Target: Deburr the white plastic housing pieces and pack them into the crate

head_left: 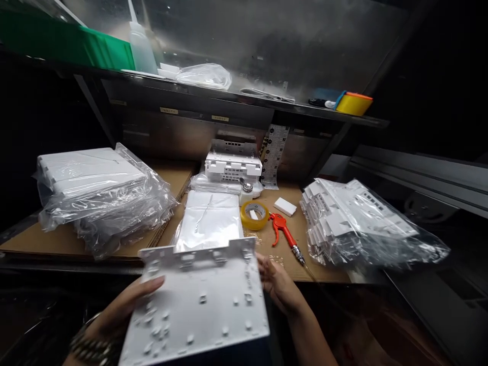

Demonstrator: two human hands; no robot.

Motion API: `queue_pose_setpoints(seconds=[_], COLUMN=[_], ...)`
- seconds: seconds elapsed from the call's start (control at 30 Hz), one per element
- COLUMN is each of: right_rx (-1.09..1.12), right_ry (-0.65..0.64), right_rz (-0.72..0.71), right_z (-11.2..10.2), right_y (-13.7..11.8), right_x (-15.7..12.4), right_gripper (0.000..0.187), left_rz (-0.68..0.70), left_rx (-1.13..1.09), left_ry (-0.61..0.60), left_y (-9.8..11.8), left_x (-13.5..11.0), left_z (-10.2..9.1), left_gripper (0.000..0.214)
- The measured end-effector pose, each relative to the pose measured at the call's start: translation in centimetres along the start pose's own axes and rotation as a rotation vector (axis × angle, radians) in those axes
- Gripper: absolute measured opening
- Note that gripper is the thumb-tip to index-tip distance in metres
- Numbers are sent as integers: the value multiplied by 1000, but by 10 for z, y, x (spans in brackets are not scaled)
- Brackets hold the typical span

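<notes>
Both my hands hold a white moulded plastic panel (202,305), inner side up, with small pegs and clips on it, near the bench's front edge. My left hand (125,307) grips its left edge, thumb resting on top. My right hand (278,284) supports its right edge from the side. Just beyond the panel lies a clear plastic bag (209,221) with a flat white part inside.
Bagged stacks of white plastic parts sit at left (95,193) and right (358,223). A yellow tape roll (254,215), red air blow gun (284,235), white block (285,206) and small bottle (247,192) lie on the cardboard-covered bench (175,178). A shelf (244,99) runs above.
</notes>
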State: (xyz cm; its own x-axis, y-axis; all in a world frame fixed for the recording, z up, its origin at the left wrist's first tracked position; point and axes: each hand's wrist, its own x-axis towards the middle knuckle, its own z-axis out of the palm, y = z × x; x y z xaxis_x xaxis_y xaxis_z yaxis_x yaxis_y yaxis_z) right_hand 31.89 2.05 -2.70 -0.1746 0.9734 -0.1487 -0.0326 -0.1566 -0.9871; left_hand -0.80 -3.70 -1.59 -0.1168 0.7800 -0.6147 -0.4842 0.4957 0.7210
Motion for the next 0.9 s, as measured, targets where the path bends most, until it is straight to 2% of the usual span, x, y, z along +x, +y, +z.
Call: queue_pose_setpoints(seconds=[0.03, 0.1, 0.17, 0.23, 0.27, 0.3, 0.37, 0.47, 0.67, 0.77, 0.9], right_rx=[138, 402, 563, 659, 686, 701, 699, 668, 674, 619, 578], right_ry=[-48, -6, 147, 272, 319, 359, 435, 508, 565, 617, 692], right_rz=[97, 228, 234, 195, 181, 171, 147, 115, 121, 87, 39], right_z=[2, -4, -19, -37, -46, -53, -65, -72, -71, -69, -64], right_y=[3, 4, 1, -4, -7, -10, -15, -18, -14, -9, -3], right_x=[-11, -25, -32, -38, -41, -44, -51, -59, -65, -68, -71], right_gripper=[63, 61, 58, 58, 59, 60, 61, 60, 59, 63, 73], left_rz=[-13, 7, 133, 284, 351, 414, 504, 583, 632, 636, 636], left_rx=[50, 163, 272, 379, 434, 490, 596, 708, 814, 834, 816], left_ry=[-62, -175, -211, -208, -207, -209, -220, -218, -197, -234, -300], left_y=[6, 12, 14, 11, 9, 6, 0, -5, 12, 26, 34], left_x=[10, 32, 51, 62, 65, 66, 66, 67, 80, 91, 98], left_z=[15, 44, 65, 76, 78, 77, 75, 72, 74, 72, 69], left_gripper=[54, 48, 42, 27, 16, 17, 38, 32, 30, 35, 28])
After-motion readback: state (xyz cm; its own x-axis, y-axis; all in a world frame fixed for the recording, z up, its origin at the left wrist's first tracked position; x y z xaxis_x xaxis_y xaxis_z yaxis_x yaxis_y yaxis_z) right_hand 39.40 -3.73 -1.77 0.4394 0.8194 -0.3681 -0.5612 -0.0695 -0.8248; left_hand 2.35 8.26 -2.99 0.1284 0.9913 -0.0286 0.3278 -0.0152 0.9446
